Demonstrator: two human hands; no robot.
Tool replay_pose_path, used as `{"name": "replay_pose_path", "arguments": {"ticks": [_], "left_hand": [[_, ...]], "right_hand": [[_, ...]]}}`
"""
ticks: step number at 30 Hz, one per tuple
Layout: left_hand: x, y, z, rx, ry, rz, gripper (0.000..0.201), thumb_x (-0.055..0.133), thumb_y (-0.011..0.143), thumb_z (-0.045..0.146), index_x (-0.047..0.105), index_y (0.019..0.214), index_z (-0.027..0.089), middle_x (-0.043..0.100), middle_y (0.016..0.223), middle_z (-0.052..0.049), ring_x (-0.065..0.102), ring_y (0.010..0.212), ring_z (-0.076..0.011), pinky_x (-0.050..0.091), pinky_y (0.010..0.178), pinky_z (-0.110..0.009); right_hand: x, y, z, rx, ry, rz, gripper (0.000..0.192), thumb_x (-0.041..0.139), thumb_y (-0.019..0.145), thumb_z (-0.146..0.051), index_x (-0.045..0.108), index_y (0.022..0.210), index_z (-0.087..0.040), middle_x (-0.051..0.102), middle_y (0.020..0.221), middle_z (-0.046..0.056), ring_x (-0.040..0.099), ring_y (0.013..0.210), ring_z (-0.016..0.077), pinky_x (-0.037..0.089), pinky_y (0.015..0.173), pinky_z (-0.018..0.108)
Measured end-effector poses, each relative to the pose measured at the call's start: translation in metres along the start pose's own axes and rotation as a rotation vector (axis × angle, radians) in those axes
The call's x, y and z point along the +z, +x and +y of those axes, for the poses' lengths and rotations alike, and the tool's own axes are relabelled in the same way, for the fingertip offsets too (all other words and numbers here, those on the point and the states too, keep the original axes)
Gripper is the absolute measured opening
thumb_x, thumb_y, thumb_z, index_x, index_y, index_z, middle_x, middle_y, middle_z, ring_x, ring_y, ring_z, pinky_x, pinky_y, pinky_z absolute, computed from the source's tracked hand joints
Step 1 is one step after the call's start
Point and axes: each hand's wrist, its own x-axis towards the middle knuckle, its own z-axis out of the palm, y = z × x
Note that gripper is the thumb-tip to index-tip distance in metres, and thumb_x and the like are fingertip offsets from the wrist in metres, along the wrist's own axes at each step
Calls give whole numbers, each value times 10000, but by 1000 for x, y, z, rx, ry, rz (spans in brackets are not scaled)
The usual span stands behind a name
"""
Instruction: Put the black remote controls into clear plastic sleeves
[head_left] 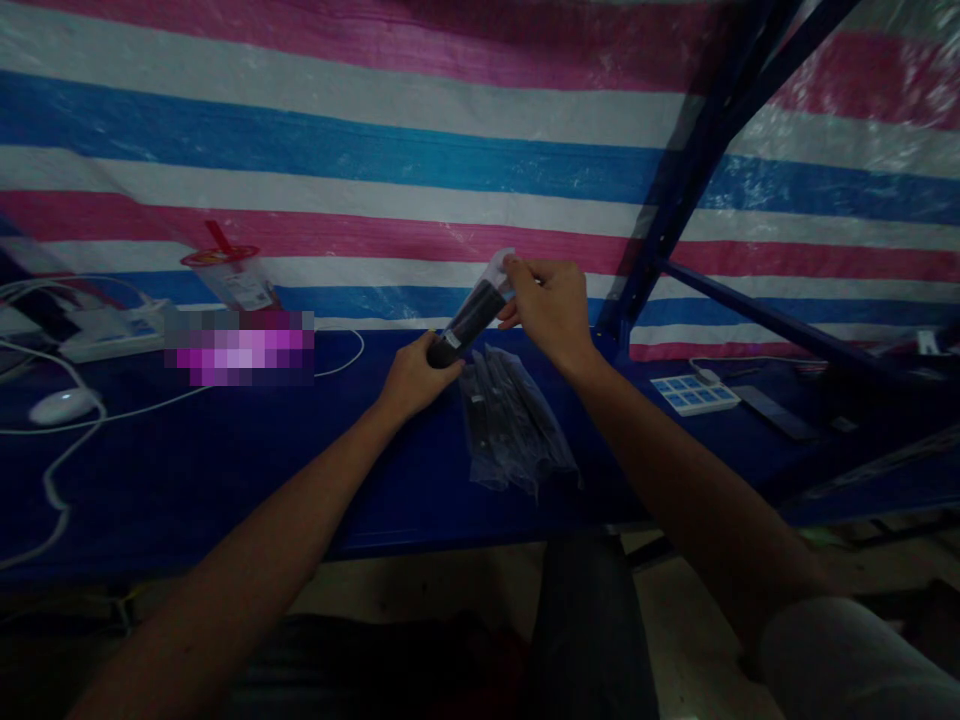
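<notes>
"What did you have in the left hand?"

"From my remote seat I saw the left hand (416, 380) closed around the lower end of a dark cylinder (474, 318). It was above the blue table (300, 490), tilted, its upper end leaning to the right."

"And the right?"

"I saw the right hand (551, 305) pinching the top of a clear bag (496, 268) between thumb and fingers. The bag covered the cylinder's upper part; I couldn't tell how far down it reached."

"What lay below them?"

"Several packets (514, 420), dark things in clear plastic, lay side by side on the table, just right of the left hand."

"And farther out?"

"On my left stood a lidded cup (238, 280) with a red straw (218, 237), near a white power strip (112, 345) and a white mouse (64, 406). On my right, past a blue post (664, 235), lay a flat slab (776, 410). A striped sheet (420, 150) hung behind everything."
</notes>
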Motion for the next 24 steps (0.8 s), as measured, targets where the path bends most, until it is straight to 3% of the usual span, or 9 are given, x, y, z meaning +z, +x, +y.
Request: {"name": "replay_pose_path", "arguments": {"ticks": [9,14,19,24], "left_hand": [[-5,0,-1,-29,2,11,307,706,769,447,619,919,193,696,855,-45,612,740,-189,425,671,-311],[-10,1,-6,-5,119,14,288,667,802,467,613,925,212,686,833,-55,609,734,-198,391,642,-308],[-16,1,-6,39,291,1,290,646,816,484,603,942,226,695,884,-85,644,810,-251,407,664,-332],[-18,2,-7,62,350,-17,287,659,806,469,605,967,237,696,910,-99,653,858,-279,443,707,-358]], "right_hand": [[-5,13,-5,-16,68,111,479,589,915,-632,609,713,-199,580,541,-18,606,469,119,435,419,201],[-14,16,20,82,188,223,396,684,864,-566,584,738,-204,597,609,-33,542,460,78,397,409,183],[-26,8,53,276,388,232,308,745,817,-358,513,676,-212,469,540,-79,438,420,57,342,388,182],[-43,3,69,389,511,236,232,776,757,-219,546,726,-200,441,561,-92,404,436,49,318,397,178]]}}
